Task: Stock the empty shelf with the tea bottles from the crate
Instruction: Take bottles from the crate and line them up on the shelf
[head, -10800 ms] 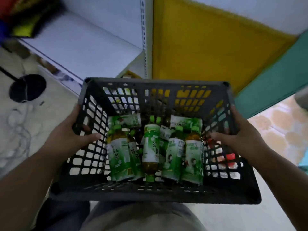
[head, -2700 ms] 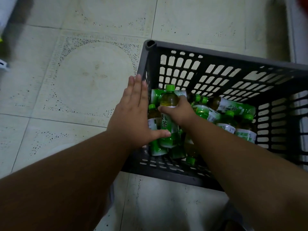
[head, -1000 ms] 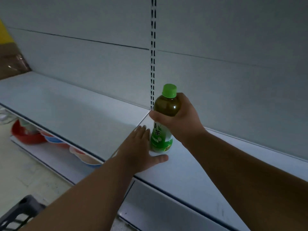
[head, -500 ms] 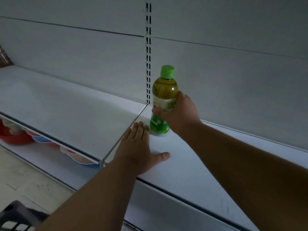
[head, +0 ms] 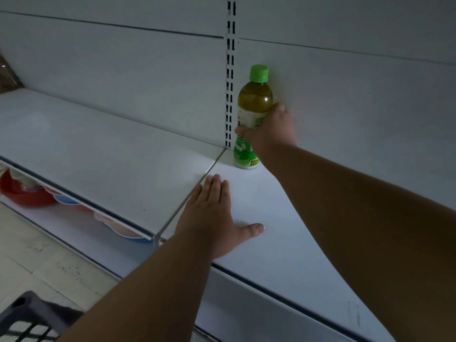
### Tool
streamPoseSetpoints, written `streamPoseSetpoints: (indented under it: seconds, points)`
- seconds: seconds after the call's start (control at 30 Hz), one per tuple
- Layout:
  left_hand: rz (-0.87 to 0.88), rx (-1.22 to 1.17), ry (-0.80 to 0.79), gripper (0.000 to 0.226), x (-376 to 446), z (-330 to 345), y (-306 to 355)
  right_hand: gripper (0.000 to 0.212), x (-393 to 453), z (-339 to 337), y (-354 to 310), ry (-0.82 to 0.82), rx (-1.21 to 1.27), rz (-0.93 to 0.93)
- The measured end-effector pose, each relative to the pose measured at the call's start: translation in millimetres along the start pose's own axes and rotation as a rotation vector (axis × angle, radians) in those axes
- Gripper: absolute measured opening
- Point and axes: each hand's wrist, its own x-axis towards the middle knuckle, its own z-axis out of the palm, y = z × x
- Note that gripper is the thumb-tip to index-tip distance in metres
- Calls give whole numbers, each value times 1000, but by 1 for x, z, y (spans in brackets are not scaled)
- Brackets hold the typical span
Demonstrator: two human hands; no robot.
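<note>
1. Head view: right hand (head: 272, 134) wrapped round the middle of the tea bottle (head: 251, 114), fingers (head: 240, 130) closed on its label.
2. Tea bottle standing upright on the shelf (head: 271, 230), at the very back, close to the white back wall (head: 357, 95). Touching the wall or not: cannot tell.
3. Green cap (head: 258, 73) on top, brown-green tea showing under it, white and green label lower down.
4. Just left of the bottle, a slotted metal post (head: 230, 77) running up the wall.
5. Left hand (head: 212, 218) lying flat on the shelf, palm down, fingers (head: 214, 186) stretched out straight and open, thumb sticking out to the right. Nothing held in it.
6. Left hand nearer the front edge of the shelf, apart from the bottle, right beside the seam between two shelf boards.
7. Under the shelf on the left, red and blue bowls (head: 22, 191) on a lower shelf.
8. Down in the bottom left corner, a dark corner of the crate (head: 27, 319) on the tiled floor (head: 37, 255).
</note>
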Motion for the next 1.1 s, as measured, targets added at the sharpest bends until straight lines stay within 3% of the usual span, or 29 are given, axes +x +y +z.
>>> streamPoseSetpoints:
  seconds: [0.2,0.33,0.5,0.63,0.8,1.1]
  points:
    - [-1,-20,4,137,-1,0,0,71,-5,-3,-5,15,-44,-1]
    - [-13,-48,-31,138,1,-6,1,82,-36,-19,5,-46,-106,-38]
    - [-33,-78,70,116,-27,-34,-9,80,-101,-51,1,-149,-381,-376]
    - [-84,0,118,103,-100,-72,-23,80,-149,-70,-30,-320,-534,-591]
    - [-263,89,143,97,-234,-121,-42,79,-232,-70,-88,-497,-545,-813]
    - [-789,175,127,95,-466,-147,-53,75,-406,-46,-187,-709,-371,-1193]
